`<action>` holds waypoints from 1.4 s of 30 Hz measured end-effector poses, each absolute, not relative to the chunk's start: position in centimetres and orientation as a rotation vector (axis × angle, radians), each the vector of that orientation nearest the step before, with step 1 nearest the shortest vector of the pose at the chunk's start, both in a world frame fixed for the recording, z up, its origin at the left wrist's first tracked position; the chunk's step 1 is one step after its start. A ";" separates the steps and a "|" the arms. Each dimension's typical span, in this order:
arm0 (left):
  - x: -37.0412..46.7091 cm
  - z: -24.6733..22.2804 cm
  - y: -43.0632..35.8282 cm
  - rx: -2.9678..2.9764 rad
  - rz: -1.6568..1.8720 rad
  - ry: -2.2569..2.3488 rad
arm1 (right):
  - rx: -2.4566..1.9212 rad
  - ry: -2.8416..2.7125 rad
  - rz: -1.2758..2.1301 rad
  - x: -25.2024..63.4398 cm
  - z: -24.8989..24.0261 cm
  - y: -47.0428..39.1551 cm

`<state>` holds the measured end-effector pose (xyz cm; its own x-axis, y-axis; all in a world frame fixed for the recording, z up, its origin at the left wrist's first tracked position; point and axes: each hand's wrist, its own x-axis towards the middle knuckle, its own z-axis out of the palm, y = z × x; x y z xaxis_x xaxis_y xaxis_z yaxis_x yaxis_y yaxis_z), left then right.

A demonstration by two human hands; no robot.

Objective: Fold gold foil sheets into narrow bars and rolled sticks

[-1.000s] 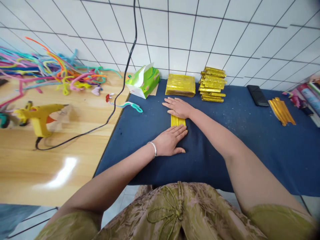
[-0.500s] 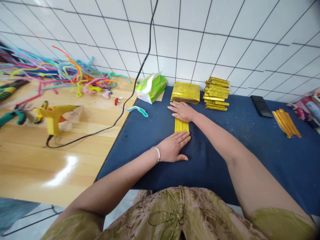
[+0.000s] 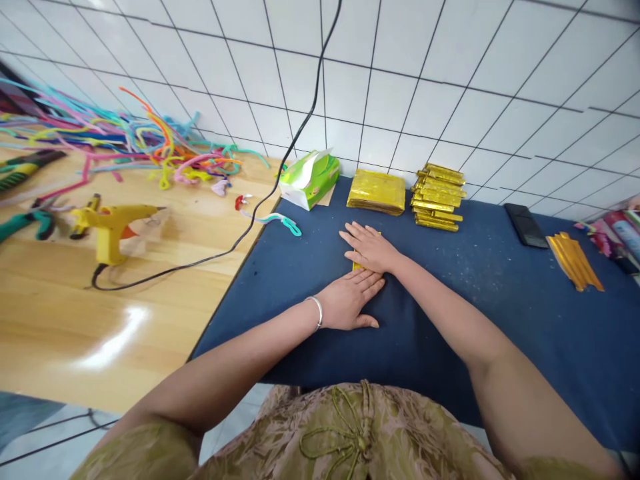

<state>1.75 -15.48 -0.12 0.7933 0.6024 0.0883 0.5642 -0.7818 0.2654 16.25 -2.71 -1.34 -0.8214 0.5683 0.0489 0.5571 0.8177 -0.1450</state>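
A gold foil piece lies on the blue cloth, mostly hidden under my hands. My right hand rests flat on it with the fingers spread. Just nearer to me, my left hand lies flat, its thumb apart and its fingertips close against my right hand. Behind them, near the wall, sits a flat stack of gold foil sheets. To its right is a pile of folded gold strips.
A green tissue box stands left of the stack. On the wooden table are a yellow glue gun, pliers and colourful pipe cleaners. A black cord hangs across. A phone and orange-gold strips lie right.
My right hand has moved nearer to me, down to my left hand, and now covers most of the foil piece. The camera view has shifted slightly.
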 end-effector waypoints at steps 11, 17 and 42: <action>1.8 0.7 -18.2 2.672 0.223 0.828 | -0.852 -2.900 0.135 15.8 -1.4 0.2; 0.4 2.7 -14.2 2.612 0.398 0.657 | -0.852 -2.900 0.115 15.8 -1.6 0.4; 1.4 -0.1 -13.1 2.794 0.148 0.761 | -0.830 -2.796 -0.158 14.1 -1.3 3.8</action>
<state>1.43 -13.08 -0.06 0.8591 0.5107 0.0338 0.4862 -0.8350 0.2577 14.14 3.82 -1.25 -0.8161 0.5258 0.2401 0.5494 0.8346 0.0399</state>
